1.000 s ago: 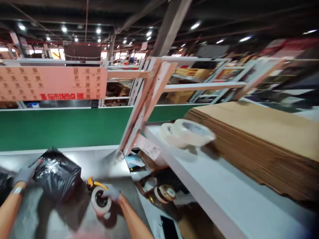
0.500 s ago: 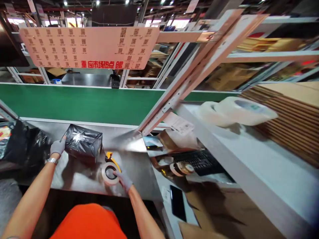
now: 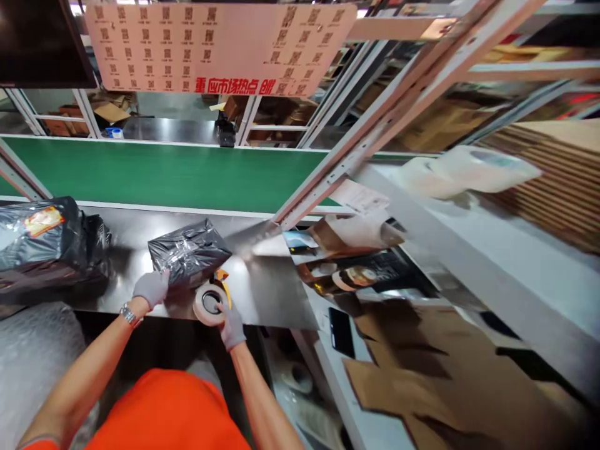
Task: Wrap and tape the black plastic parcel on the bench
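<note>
Pressing black parcel point(image 3: 190, 251) with left hand point(image 3: 150, 287), right hand point(image 3: 231, 320) grip holding tape dispenser point(image 3: 210, 302).

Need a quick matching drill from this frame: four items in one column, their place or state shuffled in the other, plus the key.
Items:
1. black wrapped parcel
2. tape roll
3. phone
4. flat cardboard stack

Places or states:
A. lying dark and flat on the lower white ledge
B. held by the right hand at the steel table's front edge
C. on the upper shelf at right
D. on the steel table, left hand touching its near corner

Pairs: 1-D, 2-B, 3-A, 4-C
</note>
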